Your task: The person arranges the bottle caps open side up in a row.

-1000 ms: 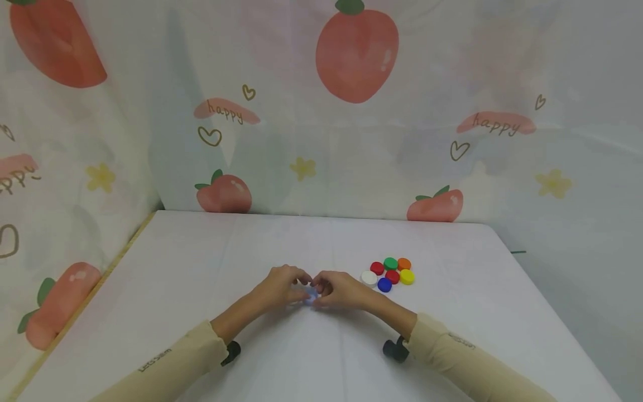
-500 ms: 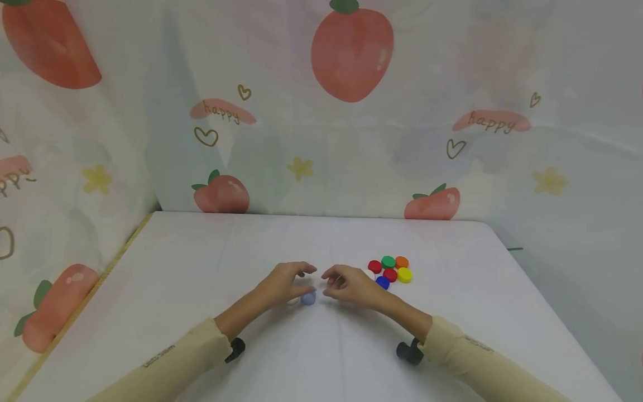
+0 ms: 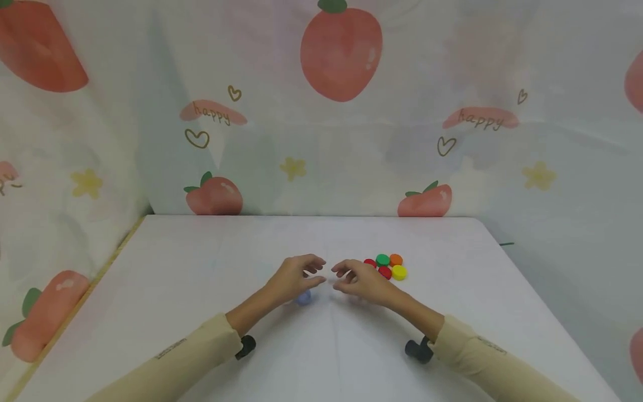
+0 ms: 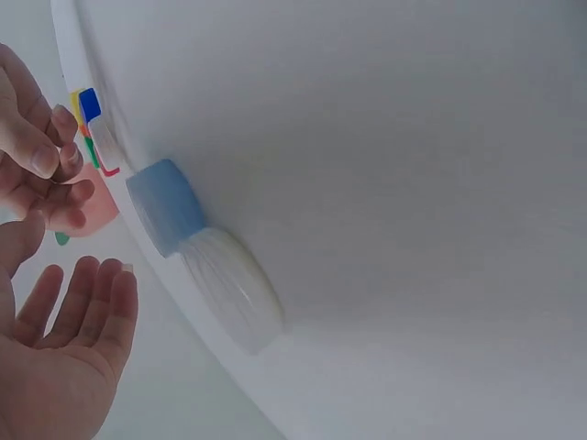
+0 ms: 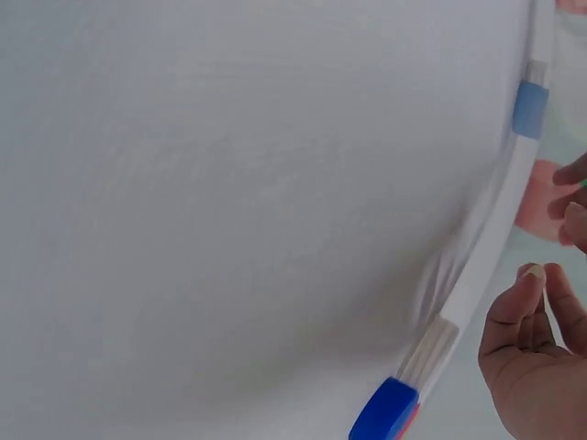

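Note:
My left hand point(image 3: 301, 274) hovers over the table with relaxed fingers and nothing in them. Just below it rests a light blue bottle cap point(image 3: 303, 297). In the left wrist view a white bottle cap point(image 4: 234, 289) touches this light blue one point(image 4: 170, 206); the left hand mostly hides the white cap from the head view. Facing the left hand across a small gap is my right hand point(image 3: 364, 282), its fingers loosely bent and holding nothing. Near it in the right wrist view are a dark blue cap point(image 5: 385, 410) and another white cap point(image 5: 431, 353).
Behind the right hand lies a cluster of caps: green point(image 3: 383, 259), orange point(image 3: 396, 260), yellow point(image 3: 399, 272) and two red, one at its front point(image 3: 384, 272). A white cloth covers the table point(image 3: 226, 240). Printed curtains point(image 3: 266, 128) stand at the back and left.
Both hands have let go of the light blue cap and risen off it. It now lies by the white cap. The right hand has drawn to the right, hiding the dark blue cap.

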Action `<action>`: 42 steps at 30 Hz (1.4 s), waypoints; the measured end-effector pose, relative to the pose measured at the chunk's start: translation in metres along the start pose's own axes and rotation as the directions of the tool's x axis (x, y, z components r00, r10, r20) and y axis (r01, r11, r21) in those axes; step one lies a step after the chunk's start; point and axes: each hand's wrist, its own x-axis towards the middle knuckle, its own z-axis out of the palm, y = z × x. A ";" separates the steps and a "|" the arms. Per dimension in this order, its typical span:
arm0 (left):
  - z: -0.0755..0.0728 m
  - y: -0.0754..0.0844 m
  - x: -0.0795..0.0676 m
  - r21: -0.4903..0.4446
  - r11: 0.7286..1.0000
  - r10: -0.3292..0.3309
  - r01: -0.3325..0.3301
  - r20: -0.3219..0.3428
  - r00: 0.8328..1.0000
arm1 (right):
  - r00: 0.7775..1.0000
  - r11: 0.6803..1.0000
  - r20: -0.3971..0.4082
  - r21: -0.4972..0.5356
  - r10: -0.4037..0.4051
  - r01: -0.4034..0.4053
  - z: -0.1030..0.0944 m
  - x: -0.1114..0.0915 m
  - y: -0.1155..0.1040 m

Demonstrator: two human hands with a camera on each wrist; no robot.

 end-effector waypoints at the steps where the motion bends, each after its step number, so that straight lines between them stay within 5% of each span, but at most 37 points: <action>1: 0.002 0.001 0.001 -0.005 1.000 0.002 -0.002 -0.002 1.000 | 1.000 1.000 -0.007 -0.008 -0.003 0.003 -0.002 -0.001 0.001; 18: 0.026 0.017 0.020 0.006 0.999 -0.035 0.035 0.017 0.999 | 0.994 0.996 -0.109 -0.084 0.011 -0.020 -0.032 -0.013 0.024; 42: 0.066 0.028 0.059 0.111 0.983 -0.152 0.146 0.044 0.987 | 0.992 0.976 -0.126 -0.218 -0.016 -0.012 -0.031 -0.010 0.033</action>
